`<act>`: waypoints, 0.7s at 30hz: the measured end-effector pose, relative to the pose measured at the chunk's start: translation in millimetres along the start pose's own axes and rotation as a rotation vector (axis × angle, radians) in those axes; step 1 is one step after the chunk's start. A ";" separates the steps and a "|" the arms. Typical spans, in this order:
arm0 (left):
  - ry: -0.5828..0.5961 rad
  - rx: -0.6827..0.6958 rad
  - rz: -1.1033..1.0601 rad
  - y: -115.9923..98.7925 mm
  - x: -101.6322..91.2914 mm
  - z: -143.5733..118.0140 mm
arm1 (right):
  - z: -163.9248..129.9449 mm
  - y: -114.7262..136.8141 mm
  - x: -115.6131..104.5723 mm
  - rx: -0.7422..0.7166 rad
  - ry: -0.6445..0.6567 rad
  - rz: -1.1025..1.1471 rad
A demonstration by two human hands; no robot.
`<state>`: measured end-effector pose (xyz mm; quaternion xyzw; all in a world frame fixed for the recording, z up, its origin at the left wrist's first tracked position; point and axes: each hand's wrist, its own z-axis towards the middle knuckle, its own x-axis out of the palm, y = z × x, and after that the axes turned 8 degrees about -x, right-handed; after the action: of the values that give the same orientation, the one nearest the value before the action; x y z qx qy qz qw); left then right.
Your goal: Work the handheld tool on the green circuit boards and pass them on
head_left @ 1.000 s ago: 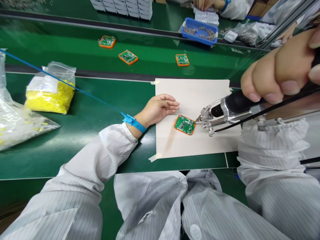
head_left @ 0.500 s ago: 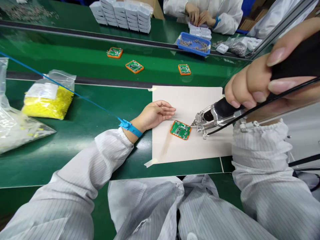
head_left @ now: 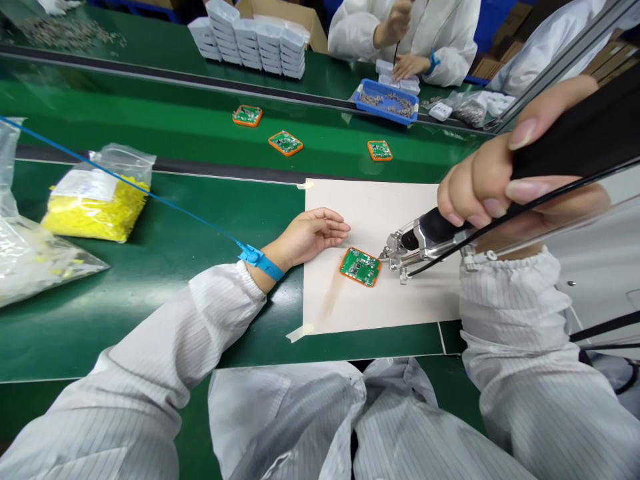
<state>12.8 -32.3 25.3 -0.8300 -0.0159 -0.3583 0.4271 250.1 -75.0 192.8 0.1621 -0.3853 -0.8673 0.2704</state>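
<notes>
Where driver [head_left: 430, 235] meets board [head_left: 360, 267], tip seemingly hidden.

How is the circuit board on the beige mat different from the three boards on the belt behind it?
The board on the mat lies on the beige mat, with the metal tip of the power tool in the right hand at its right edge; the three boards on the belt lie bare on green, untouched. The mat board is near the left hand; the belt boards are farther off. All are green boards in orange frames.
</notes>
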 end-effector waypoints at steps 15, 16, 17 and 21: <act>0.036 0.052 0.146 1.9 5.1 -2.3 | 3.1 6.6 -6.0 0.056 0.050 -0.067; 0.039 0.052 0.160 2.5 4.9 -2.1 | 3.0 7.1 -3.9 0.048 0.037 -0.071; 0.041 0.050 0.172 2.8 4.6 -2.0 | 2.9 7.6 -2.1 0.045 0.033 -0.072; 0.060 0.053 0.215 2.8 3.1 -1.9 | 2.7 8.0 2.5 0.029 0.010 -0.067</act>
<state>14.9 -36.4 26.0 -0.8043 0.0767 -0.3344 0.4853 249.5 -79.4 200.4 0.1831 -0.3909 -0.8693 0.2407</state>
